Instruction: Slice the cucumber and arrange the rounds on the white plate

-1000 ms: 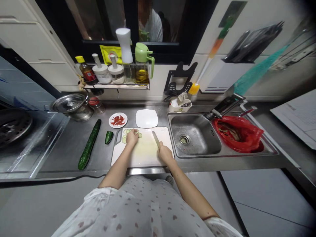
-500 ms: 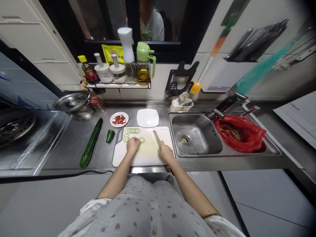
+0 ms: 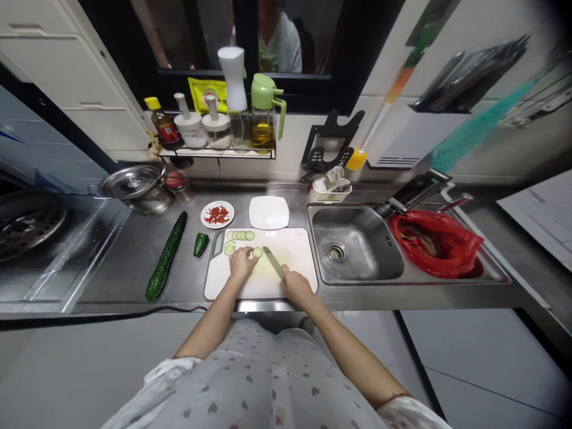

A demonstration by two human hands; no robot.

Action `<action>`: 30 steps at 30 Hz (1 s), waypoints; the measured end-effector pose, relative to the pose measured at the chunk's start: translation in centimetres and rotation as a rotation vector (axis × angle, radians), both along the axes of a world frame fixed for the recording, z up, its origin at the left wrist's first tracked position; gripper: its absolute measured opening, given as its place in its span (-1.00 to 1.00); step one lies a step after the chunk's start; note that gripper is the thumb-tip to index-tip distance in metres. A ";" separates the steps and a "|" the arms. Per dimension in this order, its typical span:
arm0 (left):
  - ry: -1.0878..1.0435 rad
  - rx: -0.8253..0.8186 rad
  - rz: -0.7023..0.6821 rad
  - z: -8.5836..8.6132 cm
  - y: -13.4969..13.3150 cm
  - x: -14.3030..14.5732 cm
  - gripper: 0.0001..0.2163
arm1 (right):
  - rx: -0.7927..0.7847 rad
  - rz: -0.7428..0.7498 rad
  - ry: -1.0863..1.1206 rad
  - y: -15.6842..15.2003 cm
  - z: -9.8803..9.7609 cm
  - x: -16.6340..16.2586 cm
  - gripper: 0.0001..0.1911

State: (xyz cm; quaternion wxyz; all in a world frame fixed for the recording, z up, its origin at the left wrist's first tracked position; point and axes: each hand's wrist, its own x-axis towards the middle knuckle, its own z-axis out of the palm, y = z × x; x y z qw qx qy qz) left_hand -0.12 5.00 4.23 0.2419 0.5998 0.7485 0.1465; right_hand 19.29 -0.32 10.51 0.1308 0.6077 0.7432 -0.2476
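Note:
My right hand point(image 3: 297, 287) grips the handle of a kitchen knife point(image 3: 273, 262), its blade slanting up and left over the white cutting board point(image 3: 295, 250). With curled fingers, my left hand point(image 3: 242, 264) holds the left edge of a round cucumber slice point(image 3: 258, 252), just left of the blade. Behind it on the board lie a row of overlapping cucumber slices point(image 3: 241, 236) and a couple more near my knuckles. To the board's left are a short cucumber end piece point(image 3: 201, 245) and a long whole cucumber point(image 3: 167, 256).
Behind the board stand a small plate of chopped red chili point(image 3: 217, 214) and a white square dish point(image 3: 269, 212). A sink point(image 3: 357, 271) is on the right, with a red plastic bag point(image 3: 438, 244) beyond. A lidded pot point(image 3: 134, 185) and a seasoning rack point(image 3: 214, 153) stand at the back.
My right hand has brought the knife left, so its tip is now close to the cucumber slice. My left fingers have opened slightly around the slice's edge.

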 end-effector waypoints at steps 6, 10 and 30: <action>-0.010 -0.008 0.011 -0.2 0.1 -0.1 -0.70 | -0.030 0.038 0.006 -0.9 -0.3 -1.1 -0.69; -0.016 -0.003 0.022 -0.4 0.3 -0.1 -0.72 | -0.034 0.037 -0.001 -0.9 -0.5 -1.2 -0.69; 0.002 -0.059 0.027 0.1 0.3 0.1 -0.72 | -0.068 0.045 -0.011 -1.0 -1.2 -2.3 -0.62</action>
